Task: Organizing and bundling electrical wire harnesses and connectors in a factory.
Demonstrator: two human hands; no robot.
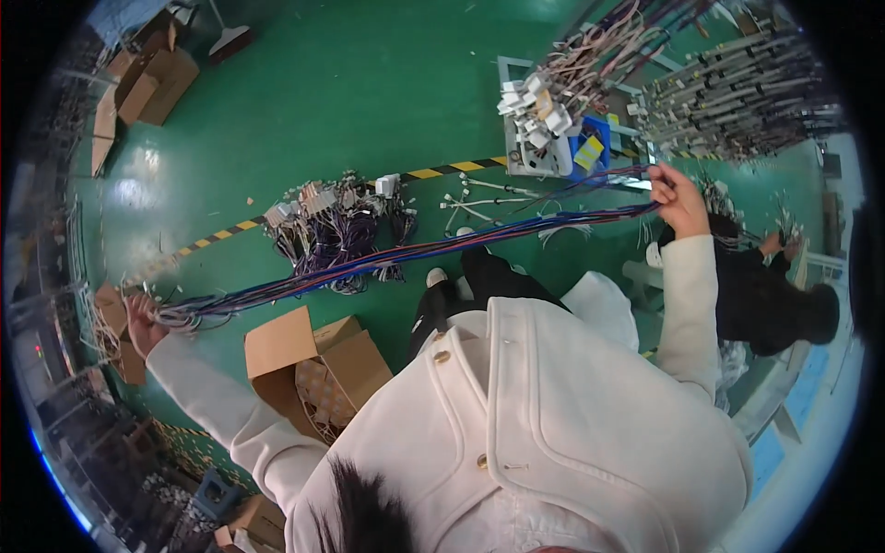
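A long bundle of blue, red and dark wires (424, 249) stretches across in front of me, held up at both ends. At the far left, my left hand (143, 324) is closed around its end, where grey loops of wire gather. My right hand (678, 198) grips the other end, fingers curled, with a few thin wires trailing from it to the left. Below the bundle, on the green floor, lies a heap of purple-dark wire harnesses (341, 230) with white connectors. Several white cables (489, 192) lie to its right.
An open cardboard box (318, 369) stands by my legs. A white-framed cart (512, 120) carries harnesses and a blue bin (590, 147). A rack of hanging cables (737, 88) fills the upper right. A co-worker in dark clothes (770, 295) sits at right. More cartons (152, 83) stand upper left.
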